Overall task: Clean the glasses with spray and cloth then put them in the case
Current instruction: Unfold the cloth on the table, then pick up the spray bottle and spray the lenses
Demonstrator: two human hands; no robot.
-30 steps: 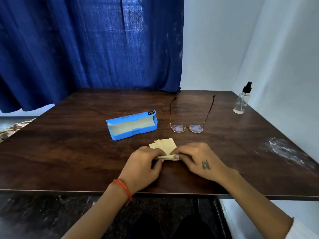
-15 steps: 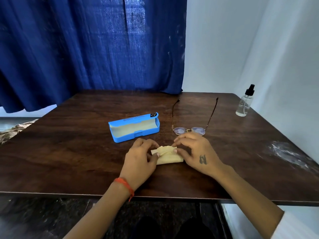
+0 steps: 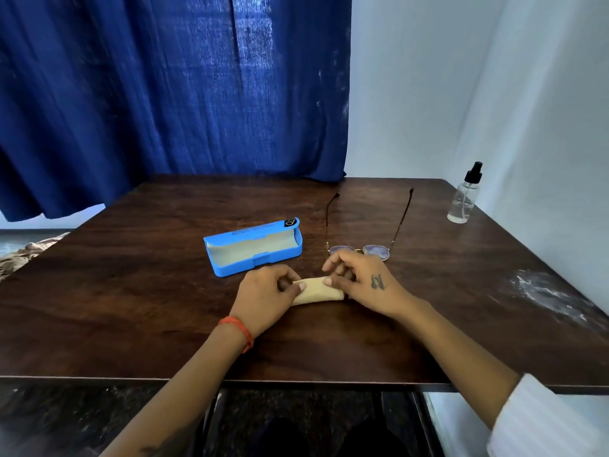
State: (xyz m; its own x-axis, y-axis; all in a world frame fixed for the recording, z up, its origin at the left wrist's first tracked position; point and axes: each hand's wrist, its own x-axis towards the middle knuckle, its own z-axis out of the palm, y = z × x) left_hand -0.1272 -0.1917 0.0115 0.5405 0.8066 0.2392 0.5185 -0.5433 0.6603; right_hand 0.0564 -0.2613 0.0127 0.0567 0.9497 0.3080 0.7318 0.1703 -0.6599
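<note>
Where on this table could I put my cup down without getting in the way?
Bare wood lies left of the blue case and along the near edge. It is crowded mid-table, where both hands fold the cloth by the glasses; the spray bottle takes the far right corner.

Both forearms reach in from the bottom edge, converging toward centre. Left hand (image 3: 267, 293): back of hand up, fingers curled inward, thumb tip pressed toward the index finger in a pinching grip at its right side. Thin red thread bracelet (image 3: 238, 329) round the left wrist. Right hand (image 3: 362, 282): back up, small dark tattoo (image 3: 377, 281) on it, thumb and one finger pinching, the other fingers (image 3: 333, 260) arched and lifted. White sleeve cuff (image 3: 540, 420) on the right forearm.
</note>
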